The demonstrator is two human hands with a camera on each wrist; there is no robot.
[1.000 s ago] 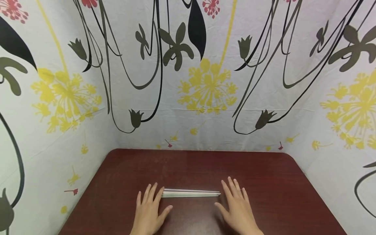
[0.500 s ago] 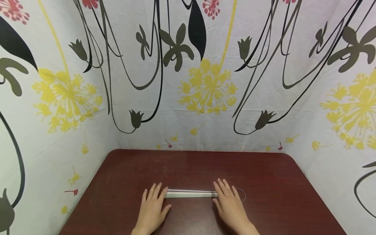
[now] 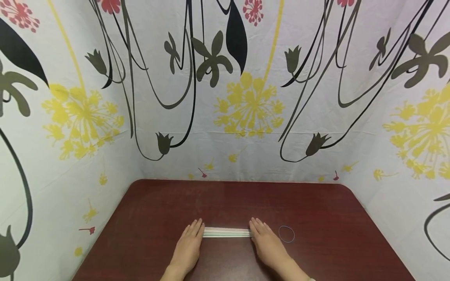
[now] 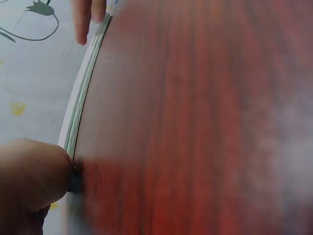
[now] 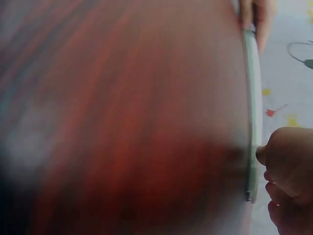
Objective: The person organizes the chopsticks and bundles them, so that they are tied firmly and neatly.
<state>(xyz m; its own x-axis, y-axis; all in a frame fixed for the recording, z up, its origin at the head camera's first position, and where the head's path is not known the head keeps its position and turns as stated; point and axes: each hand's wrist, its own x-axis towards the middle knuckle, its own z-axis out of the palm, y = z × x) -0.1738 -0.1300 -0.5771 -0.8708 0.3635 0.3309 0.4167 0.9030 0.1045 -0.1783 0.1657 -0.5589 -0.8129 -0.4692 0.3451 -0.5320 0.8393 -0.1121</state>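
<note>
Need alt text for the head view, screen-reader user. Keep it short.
Two bare hands lie on a dark red table, the left hand and right hand touching opposite ends of a bundle of thin white straws. A thin rubber band lies just right of the right hand; floral fabric walls the table in.

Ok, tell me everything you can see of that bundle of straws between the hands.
The bundle of straws is a few thin, pale sticks, white with a greenish one among them, plastic by the look. They lie flat and side by side on the dark red table, running left to right near the front edge. The left hand touches one end with its fingertips, the right hand the other. A thin rubber band lies apart, to their right.
</note>
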